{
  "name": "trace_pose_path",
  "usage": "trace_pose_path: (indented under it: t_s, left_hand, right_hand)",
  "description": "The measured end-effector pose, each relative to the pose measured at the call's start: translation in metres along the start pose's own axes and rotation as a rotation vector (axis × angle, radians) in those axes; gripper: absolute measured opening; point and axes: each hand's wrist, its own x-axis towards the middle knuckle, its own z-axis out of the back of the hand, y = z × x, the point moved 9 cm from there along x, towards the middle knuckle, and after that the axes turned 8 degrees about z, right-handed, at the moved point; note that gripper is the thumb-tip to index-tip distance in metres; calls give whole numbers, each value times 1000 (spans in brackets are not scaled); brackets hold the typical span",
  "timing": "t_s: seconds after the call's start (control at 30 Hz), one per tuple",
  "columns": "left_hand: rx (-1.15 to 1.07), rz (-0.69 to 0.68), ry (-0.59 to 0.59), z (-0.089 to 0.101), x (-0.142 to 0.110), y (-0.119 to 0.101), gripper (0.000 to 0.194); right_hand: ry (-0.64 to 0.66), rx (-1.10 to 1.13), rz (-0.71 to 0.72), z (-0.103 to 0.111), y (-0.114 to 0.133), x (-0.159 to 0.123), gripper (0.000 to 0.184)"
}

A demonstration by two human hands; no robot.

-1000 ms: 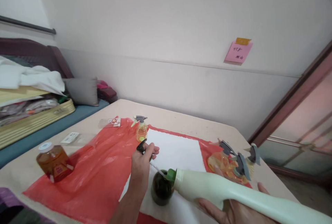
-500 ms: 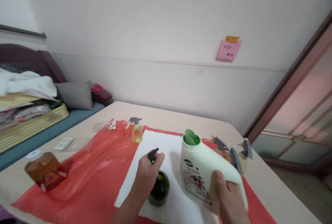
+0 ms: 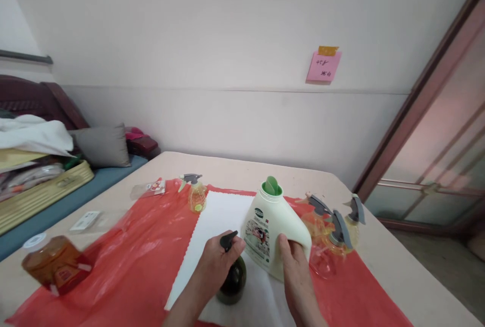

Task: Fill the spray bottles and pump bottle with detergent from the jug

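Observation:
My left hand (image 3: pixel 220 261) is closed around the black spray head (image 3: pixel 228 240) of a dark green, rounded bottle (image 3: pixel 233 281). Part of that bottle's neck is hidden behind my fingers. My right hand (image 3: pixel 294 266) grips the handle of a pale green detergent jug (image 3: pixel 275 231), which stands nearly upright over a white sheet (image 3: pixel 212 216). No cap covers the jug's mouth, and its green spout shows. To the jug's right stand several clear spray bottles (image 3: pixel 326 256) with grey heads.
A red plastic sheet (image 3: pixel 129 266) covers much of the table (image 3: pixel 242 164). At the left are a bottle of amber liquid (image 3: pixel 58 264), a small white box (image 3: pixel 85 221) and a clear packet (image 3: pixel 149 188). Another spray bottle (image 3: pixel 197 198) stands behind. A pink note (image 3: pixel 323 67) hangs on the wall.
My right hand has moved the jug left and turned it more upright, uncovering the spray bottles at right. My left hand stays on the black spray head. The view has shifted slightly.

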Motion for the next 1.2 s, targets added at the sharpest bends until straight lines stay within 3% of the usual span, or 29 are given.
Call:
trace_pose_path:
  t_s: [0.17, 0.3, 0.4, 0.53, 0.67, 0.8, 0.9, 1.0, 1.1, 1.2]
  left_hand:
    - [39, 22, -93, 6, 0, -2, 37]
    - [26, 16, -102, 4, 2, 2, 36]
    - [107, 33, -13, -11, 3, 11, 30]
    - [84, 42, 58, -24, 4, 19, 26]
    - [69, 58, 26, -20, 6, 22, 28]
    - [32, 68, -46, -5, 10, 22, 31]
    - [-31, 102, -134, 16, 12, 22, 39]
    - [-248, 155, -172, 33, 7, 24, 50]
    - [-487, 183, -121, 34, -2, 22, 49]
    - [-507, 150, -82, 30, -10, 12, 35]
  right_hand:
    - [-47, 16, -7, 5, -35, -23, 76]
    - [-43, -20, 35, 1, -56, -43, 50]
    - [41, -19, 88, -19, -57, -53, 47]
    - [214, -65, 149, -60, -54, -67, 75]
    - [297, -104, 141, -91, -62, -77, 86]
    - [250, -133, 155, -98, -67, -78, 83]
    - [193, -189, 248, -93, -53, -77, 80]
    - [195, -199, 370, -85, -24, -75, 79]
    - [226, -152, 483, -74, 7, -72, 75]
    - [272, -60, 523, -63, 25, -69, 73]
